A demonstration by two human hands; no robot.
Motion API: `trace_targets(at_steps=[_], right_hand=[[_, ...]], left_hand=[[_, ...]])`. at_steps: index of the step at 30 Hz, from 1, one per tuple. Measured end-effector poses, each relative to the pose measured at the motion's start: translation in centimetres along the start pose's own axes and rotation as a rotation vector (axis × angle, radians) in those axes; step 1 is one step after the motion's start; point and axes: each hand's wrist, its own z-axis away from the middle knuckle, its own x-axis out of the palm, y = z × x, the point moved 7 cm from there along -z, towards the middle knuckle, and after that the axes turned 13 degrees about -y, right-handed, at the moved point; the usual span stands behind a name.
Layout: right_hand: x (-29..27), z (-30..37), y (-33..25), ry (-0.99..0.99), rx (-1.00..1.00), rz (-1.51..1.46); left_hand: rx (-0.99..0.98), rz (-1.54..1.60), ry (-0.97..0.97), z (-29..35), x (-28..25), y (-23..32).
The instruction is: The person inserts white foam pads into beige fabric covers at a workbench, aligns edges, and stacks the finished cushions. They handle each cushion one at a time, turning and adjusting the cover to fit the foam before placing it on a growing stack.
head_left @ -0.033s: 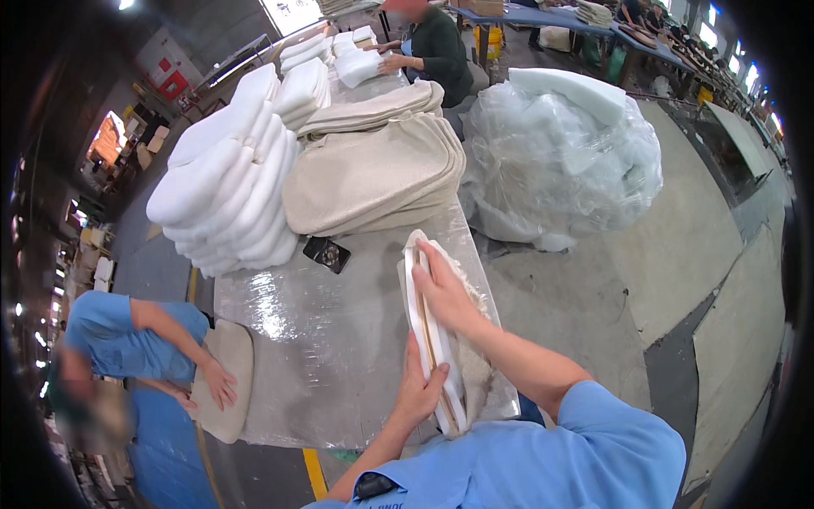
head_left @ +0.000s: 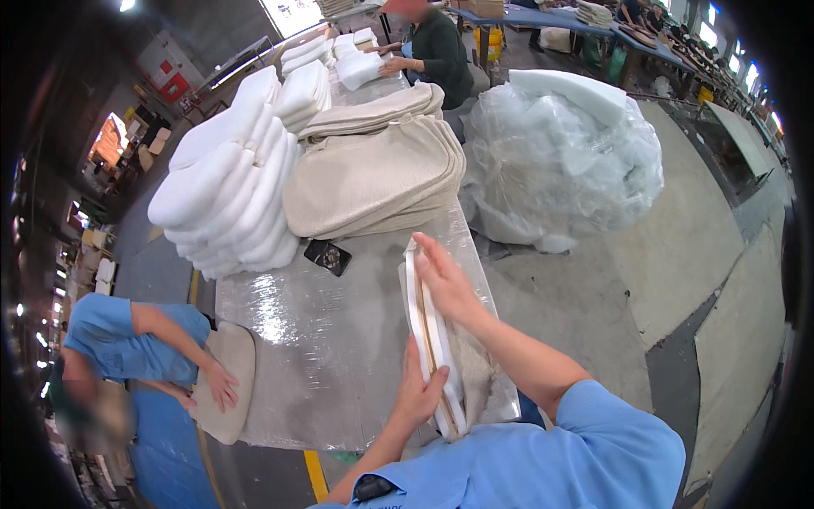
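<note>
A plastic bag of white stuffing (head_left: 564, 170) sits right of the table (head_left: 331, 365), a white slab (head_left: 568, 92) on top. A small black item (head_left: 327, 257) lies on the table. At left, a co-worker in blue (head_left: 140, 339) leans over a beige pad (head_left: 241, 360); a person in dark green (head_left: 445, 55) is near the table's far end. Beyond are a blue bench (head_left: 551, 20) and a yellow bucket (head_left: 491, 42), with a red box (head_left: 175, 87) at upper left. Pale boards (head_left: 678, 229) lie on the floor (head_left: 551, 314) at right.
</note>
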Motion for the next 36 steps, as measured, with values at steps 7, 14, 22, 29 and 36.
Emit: trace_targets(at_steps=[7,14,22,29,36], right_hand=[[-6.7,-3.4,1.5,0.042,0.144,0.025],[-4.3,-4.2,7.9,-0.113,0.367,-0.019],[-4.2,-1.7,5.7,0.07,0.074,0.221],[-5.0,-2.4,9.7,0.082,0.273,-0.221],[-4.8,-2.5,12.1,-0.084,0.452,-0.656]], left_hand=[[-0.078,0.16,0.065,-3.0,-2.9,-2.1],[0.085,0.002,0.243,-19.2,-10.4,-0.7],[0.174,0.248,0.143,-22.8,-8.8,-1.0],[0.207,0.115,0.096,-23.7,-9.3,-0.5],[0.201,0.082,0.193,-23.6,-8.0,0.5]])
